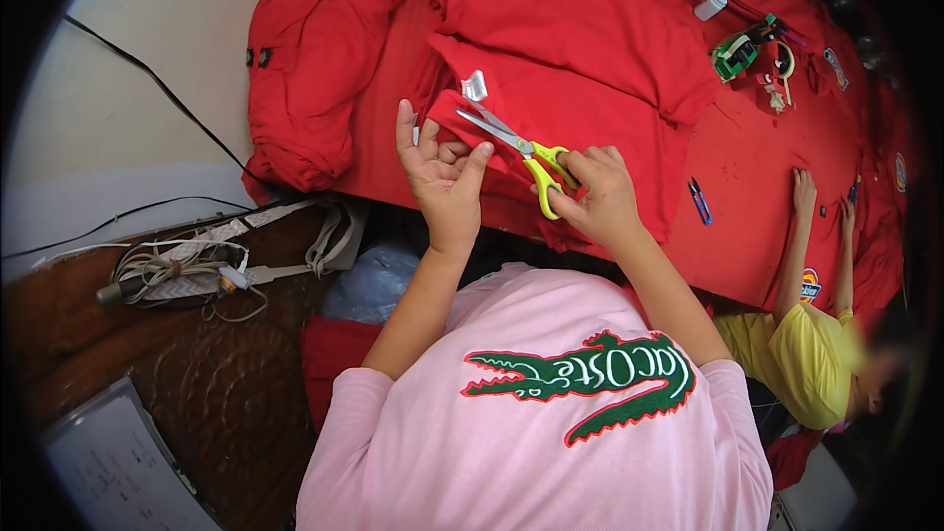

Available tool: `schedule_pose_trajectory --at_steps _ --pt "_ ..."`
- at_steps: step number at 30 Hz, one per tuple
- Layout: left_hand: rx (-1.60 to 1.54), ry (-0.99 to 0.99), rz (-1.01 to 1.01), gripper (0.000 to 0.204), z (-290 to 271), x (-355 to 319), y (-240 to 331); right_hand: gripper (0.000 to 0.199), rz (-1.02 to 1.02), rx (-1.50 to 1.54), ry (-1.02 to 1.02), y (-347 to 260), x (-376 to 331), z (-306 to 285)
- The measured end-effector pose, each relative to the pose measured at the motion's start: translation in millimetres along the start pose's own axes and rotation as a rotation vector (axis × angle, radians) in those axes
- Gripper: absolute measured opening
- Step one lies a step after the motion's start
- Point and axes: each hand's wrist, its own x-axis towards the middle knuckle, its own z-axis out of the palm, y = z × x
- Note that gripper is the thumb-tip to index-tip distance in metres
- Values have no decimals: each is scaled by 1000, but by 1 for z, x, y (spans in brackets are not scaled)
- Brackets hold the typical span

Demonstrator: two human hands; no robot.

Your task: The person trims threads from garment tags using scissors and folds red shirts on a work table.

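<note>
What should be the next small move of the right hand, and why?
Perhaps the right hand should ease the yellow-handled scissors slightly away from the left hand, because their parted blades lie close to its thumb.

Red tabletop point(752, 221) right of the piled cloth point(600, 88) offers passage; a slim blue tool point(699, 202) interrupts it.

- The head view, a wide fisheye, looks steeply down from head height, over the front of a pale pink short-sleeved cloth shirt point(393, 472) filling the lower middle.
- It faces forward across a broad, flat red counter point(723, 162), whose near edge slants and bends.
- The bare left hand point(444, 177) and bare right hand point(602, 197) lie within close range, near the picture's centre.
- A co-worker in a yellow short-sleeved shirt point(811, 369) appears farther off, at the right rim.
</note>
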Motion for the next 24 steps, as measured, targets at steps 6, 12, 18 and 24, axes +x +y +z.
schedule_pose_trajectory --at_steps 6,12,18,24 --pt "110 -95 -56 63 -5 -5 -14 33 144 39 -2 2 -3 -18" --pt "-21 -50 -101 55 -2 -3 -30 33 68 -27 -91 13 -11 -41" --pt "-21 -40 -60 83 17 0 -18 33 82 -97 -99 14 -18 -48" --pt "-3 -98 -39 96 16 -2 -22 31 59 -119 -99 18 -23 -55"
